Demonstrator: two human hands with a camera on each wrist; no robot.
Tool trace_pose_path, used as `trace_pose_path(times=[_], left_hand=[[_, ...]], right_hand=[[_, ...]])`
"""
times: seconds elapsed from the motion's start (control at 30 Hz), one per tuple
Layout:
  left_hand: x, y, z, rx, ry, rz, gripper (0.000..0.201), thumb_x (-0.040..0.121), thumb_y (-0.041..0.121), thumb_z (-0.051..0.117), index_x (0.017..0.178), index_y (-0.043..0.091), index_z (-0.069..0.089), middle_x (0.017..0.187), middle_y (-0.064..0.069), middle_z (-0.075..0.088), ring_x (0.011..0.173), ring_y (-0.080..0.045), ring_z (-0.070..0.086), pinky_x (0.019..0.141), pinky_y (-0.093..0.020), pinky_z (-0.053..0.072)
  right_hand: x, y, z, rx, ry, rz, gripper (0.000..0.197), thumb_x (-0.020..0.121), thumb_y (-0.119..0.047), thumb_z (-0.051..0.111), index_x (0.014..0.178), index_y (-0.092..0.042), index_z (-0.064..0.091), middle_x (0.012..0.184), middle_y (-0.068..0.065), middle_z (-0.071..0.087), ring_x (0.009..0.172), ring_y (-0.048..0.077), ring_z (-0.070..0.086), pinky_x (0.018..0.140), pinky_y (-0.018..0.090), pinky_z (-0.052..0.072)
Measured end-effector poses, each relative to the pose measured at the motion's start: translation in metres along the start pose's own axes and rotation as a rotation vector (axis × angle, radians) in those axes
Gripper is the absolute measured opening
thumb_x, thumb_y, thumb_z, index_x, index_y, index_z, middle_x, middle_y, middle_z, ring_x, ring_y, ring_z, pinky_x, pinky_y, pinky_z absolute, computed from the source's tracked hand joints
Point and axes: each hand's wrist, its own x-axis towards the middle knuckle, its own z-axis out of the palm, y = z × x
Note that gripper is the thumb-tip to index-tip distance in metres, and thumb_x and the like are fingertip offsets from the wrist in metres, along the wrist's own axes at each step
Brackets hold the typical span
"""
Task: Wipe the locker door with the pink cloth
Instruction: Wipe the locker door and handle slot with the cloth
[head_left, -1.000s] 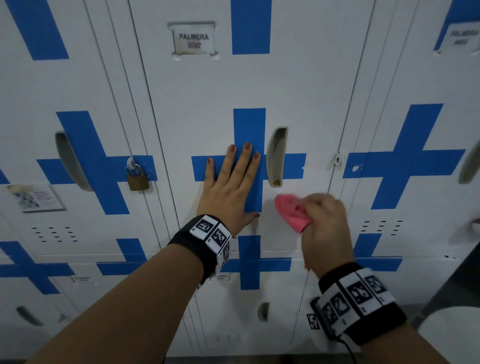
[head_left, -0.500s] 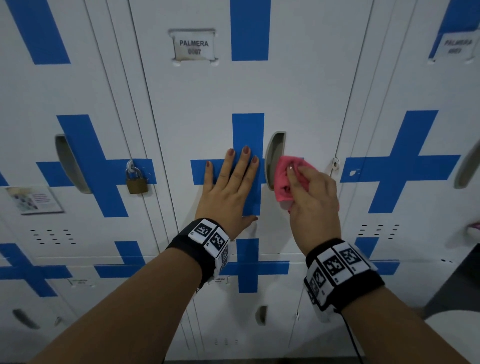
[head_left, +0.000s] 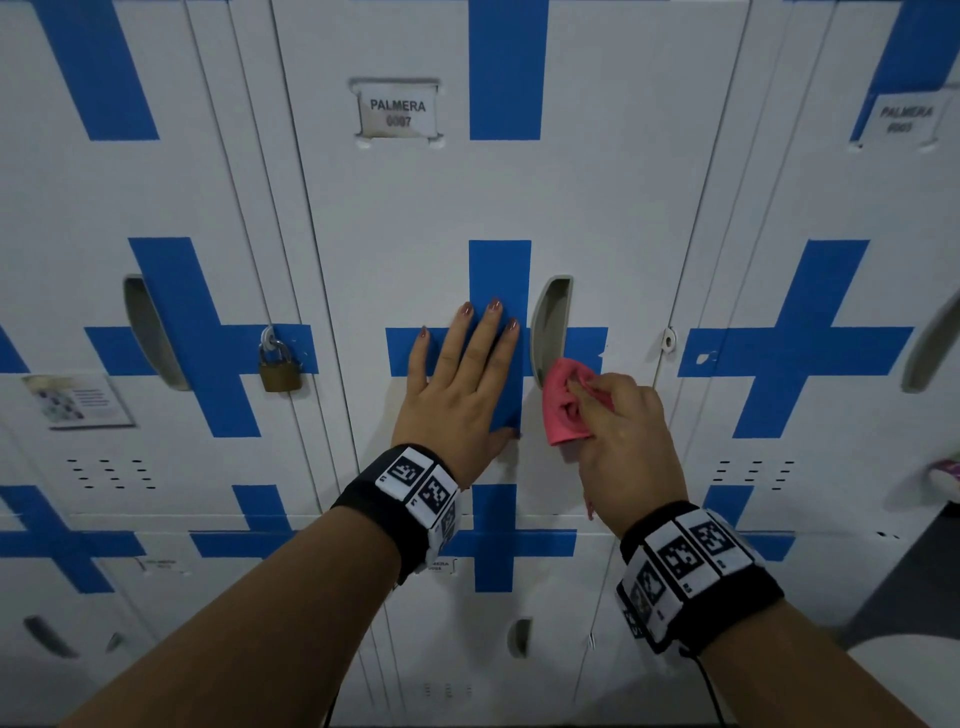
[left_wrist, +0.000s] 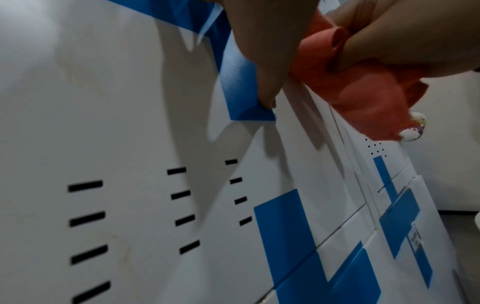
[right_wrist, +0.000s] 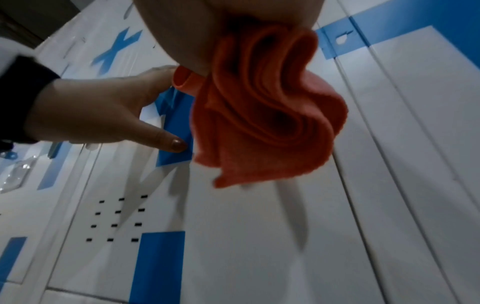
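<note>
The white locker door carries a blue cross and a grey recessed handle. My left hand lies flat on the cross with straight fingers, thumb spread out to the side. My right hand grips the bunched pink cloth just below the handle, right beside the left hand. The cloth hangs in folds under my fingers and sits at the door surface; the cloth also shows in the left wrist view. Whether it presses the metal I cannot tell.
A brass padlock hangs on the left neighbouring locker. A name tag sits high on the door. Vent slots are below my left hand. More lockers run below and to the right. A white rounded object shows at bottom right.
My right hand carried the cloth from below the handle up onto it, then back down a little to its lower end. The left hand stayed flat on the cross.
</note>
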Motion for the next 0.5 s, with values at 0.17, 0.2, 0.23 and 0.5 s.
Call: trace_pose_path(times=[0.17, 0.2, 0.23, 0.5], left_hand=[[0.001, -0.004, 0.003, 0.014, -0.016, 0.003, 0.116, 0.063, 0.059, 0.072, 0.149, 0.02, 0.004, 0.157, -0.005, 0.0, 0.144, -0.028, -0.002, 0.111, -0.061, -0.002], [0.002, -0.005, 0.003, 0.015, -0.023, -0.002, 0.117, 0.062, 0.06, 0.073, 0.149, 0.021, 0.005, 0.157, -0.006, 0.0, 0.143, -0.029, -0.002, 0.11, -0.064, 0.0], [0.003, -0.005, 0.003, 0.017, -0.029, -0.007, 0.118, 0.06, 0.061, 0.073, 0.149, 0.021, 0.006, 0.157, -0.006, 0.001, 0.143, -0.03, -0.001, 0.108, -0.066, 0.002], [0.002, -0.007, 0.005, -0.007, -0.018, 0.002, 0.118, 0.06, 0.061, 0.073, 0.149, 0.021, 0.007, 0.156, -0.004, 0.001, 0.143, -0.03, 0.0, 0.106, -0.068, 0.005]], right_hand=[[0.013, -0.004, -0.016, 0.139, -0.109, 0.176, 0.015, 0.083, -0.013, 0.051, 0.077, -0.012, 0.065, 0.075, 0.0, 0.05, 0.068, 0.016, 0.051, 0.06, 0.028, 0.039], [0.018, -0.007, -0.02, 0.153, -0.079, 0.196, 0.016, 0.083, -0.014, 0.051, 0.069, -0.014, 0.059, 0.071, -0.002, 0.046, 0.062, 0.012, 0.047, 0.056, 0.025, 0.034], [0.023, -0.011, -0.024, 0.169, -0.035, 0.204, 0.016, 0.083, -0.014, 0.051, 0.067, -0.015, 0.055, 0.069, -0.004, 0.044, 0.06, 0.008, 0.044, 0.053, 0.022, 0.03], [0.057, -0.043, -0.029, 0.248, 0.319, 0.097, 0.049, 0.084, -0.021, 0.037, 0.13, -0.01, 0.051, 0.1, 0.0, 0.04, 0.089, 0.01, 0.04, 0.079, 0.011, 0.037]])
